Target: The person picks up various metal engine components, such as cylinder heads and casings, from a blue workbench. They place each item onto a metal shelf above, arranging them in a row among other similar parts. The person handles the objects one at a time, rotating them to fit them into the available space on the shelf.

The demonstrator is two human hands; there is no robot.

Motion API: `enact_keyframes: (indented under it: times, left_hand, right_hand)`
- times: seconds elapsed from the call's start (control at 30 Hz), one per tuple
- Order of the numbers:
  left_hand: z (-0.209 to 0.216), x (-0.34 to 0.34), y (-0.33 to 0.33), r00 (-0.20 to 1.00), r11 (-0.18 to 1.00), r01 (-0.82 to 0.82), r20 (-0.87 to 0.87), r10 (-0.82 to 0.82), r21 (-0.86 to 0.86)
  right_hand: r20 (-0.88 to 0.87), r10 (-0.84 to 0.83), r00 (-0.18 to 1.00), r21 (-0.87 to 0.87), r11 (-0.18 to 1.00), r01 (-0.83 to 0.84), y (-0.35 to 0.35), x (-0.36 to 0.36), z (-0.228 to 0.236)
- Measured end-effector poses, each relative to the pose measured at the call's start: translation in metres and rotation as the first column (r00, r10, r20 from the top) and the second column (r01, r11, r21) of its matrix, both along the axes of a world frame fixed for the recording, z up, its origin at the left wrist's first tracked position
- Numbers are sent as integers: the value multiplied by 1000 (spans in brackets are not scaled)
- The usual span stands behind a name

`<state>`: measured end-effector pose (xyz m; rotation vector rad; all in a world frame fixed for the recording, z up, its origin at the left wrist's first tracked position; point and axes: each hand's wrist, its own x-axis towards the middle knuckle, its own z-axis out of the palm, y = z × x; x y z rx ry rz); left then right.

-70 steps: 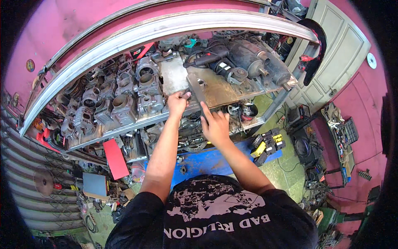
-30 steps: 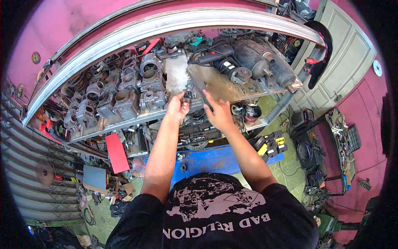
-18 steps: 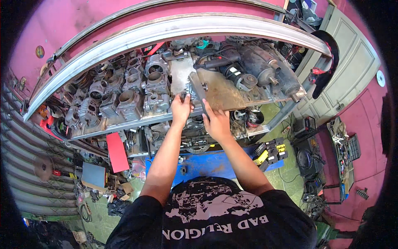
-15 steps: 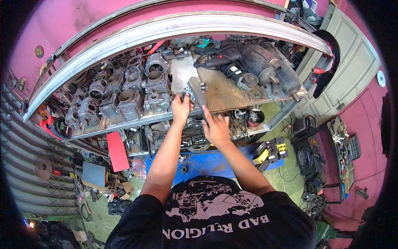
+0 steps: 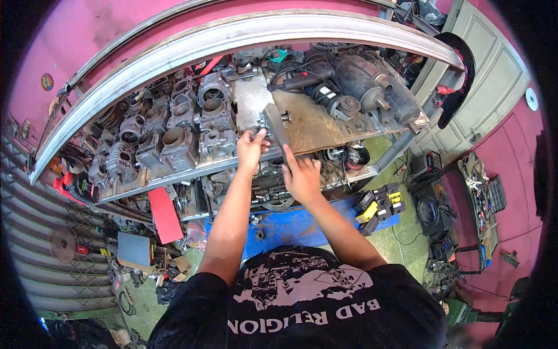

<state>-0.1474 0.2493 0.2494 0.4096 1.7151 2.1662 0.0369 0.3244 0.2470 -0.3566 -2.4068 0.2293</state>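
Note:
At the bench's front edge, my right hand [image 5: 303,176] is closed around the near end of a long flat grey file [image 5: 275,125], which points away from me. My left hand [image 5: 250,150] is just left of it, thumb and fingers pinched on a small metal part [image 5: 261,131] mostly covered by the fingers. Under the file's far end lies a pale metal plate [image 5: 249,96]. A small shiny shaft-like part [image 5: 285,116] lies right beside the file, on a brown board [image 5: 314,129].
Several engine cylinder blocks [image 5: 176,142] crowd the bench's left side. An angle grinder [image 5: 332,102] and dark exhaust mufflers [image 5: 361,87] lie to the right. A metal rail [image 5: 261,32] arches beyond them. Below are a blue surface [image 5: 290,230] and black-and-yellow boxes [image 5: 381,208].
The file has shifted slightly against the small part, and my left hand has turned a little, thumb now more visible. Both hands keep their grip. The whole view has moved slightly.

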Motion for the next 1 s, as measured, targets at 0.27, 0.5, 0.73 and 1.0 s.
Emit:
enact_keyframes:
  times: [0.27, 0.5, 0.73, 1.0]
  left_hand:
    - [-7, 3, 8, 995, 998, -29, -94, 34, 58]
    - [2, 4, 6, 999, 999, -34, 5, 34, 35]
    - [6, 0, -2, 1000, 1000, -8, -14, 8, -22]
    - [1, -1, 4, 999, 998, 21, -41, -24, -59]
  right_hand:
    - [-110, 60, 992, -65, 996, -67, 9, 2, 35]
    - [-11, 116, 993, 11, 993, -116, 22, -4, 19]
    - [33, 142, 989, -47, 989, -140, 27, 35, 38]
    - [76, 137, 988, 193, 970, -149, 52, -27, 52]
